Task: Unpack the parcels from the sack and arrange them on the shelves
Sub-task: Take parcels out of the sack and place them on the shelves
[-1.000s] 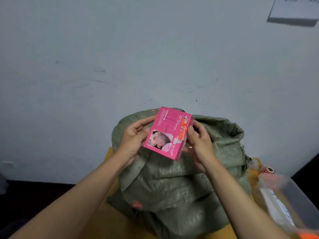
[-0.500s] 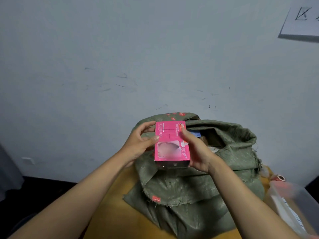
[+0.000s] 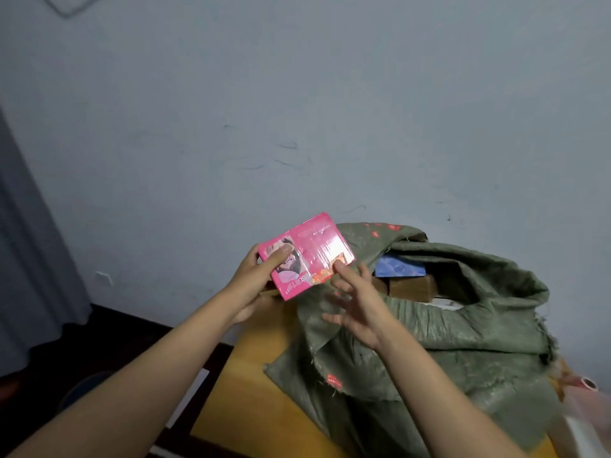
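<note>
My left hand [image 3: 254,276] clamps its grip on the pink box [image 3: 305,256]; my right hand [image 3: 355,302], fingers spread apart, hovers beside the green sack [image 3: 463,325] on the counter [image 3: 251,391].

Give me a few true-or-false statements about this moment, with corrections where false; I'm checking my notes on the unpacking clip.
1. The left hand grips the pink box. True.
2. The right hand is clamped round the pink box. False: its fingers are spread and relaxed, one fingertip at most near the box's lower corner.
3. The green sack lies open on the yellow table, with a blue parcel and a brown box showing in its mouth. True.
4. The pink box is inside the sack. False: it is held up in the air, to the left of the sack's mouth.
5. The sack is empty. False: parcels are visible inside it.
</note>
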